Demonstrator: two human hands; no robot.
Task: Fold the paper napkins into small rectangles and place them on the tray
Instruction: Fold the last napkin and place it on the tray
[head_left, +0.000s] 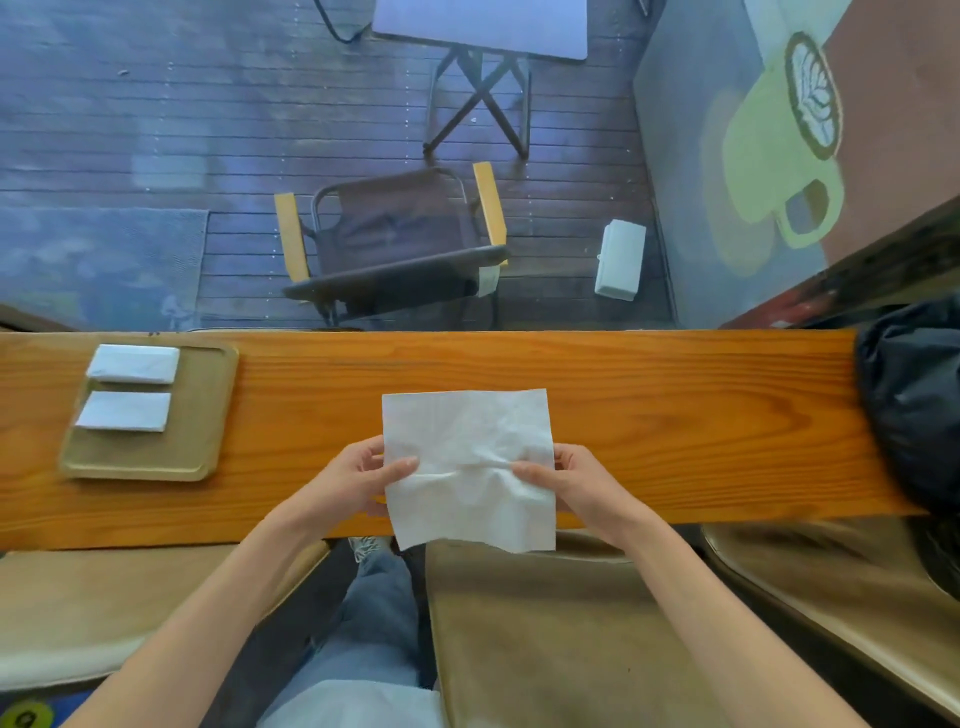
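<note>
A white paper napkin (467, 441), unfolded and creased, lies partly on the wooden counter (649, 405), and its near edge hangs past the counter's front. My left hand (366, 480) pinches its left edge with the thumb on top. My right hand (563, 480) pinches its right edge the same way. On the counter's left stands a tan tray (156, 452). Two folded white napkin rectangles lie on it, one at the far end (134, 364) and one just nearer (124, 411).
A dark bag (914, 405) sits at the counter's right end. Tan cushioned seats (545, 634) lie below the counter's front edge. Behind the counter, through glass, a chair (395, 244) and a folding table (480, 26) stand on a wooden deck.
</note>
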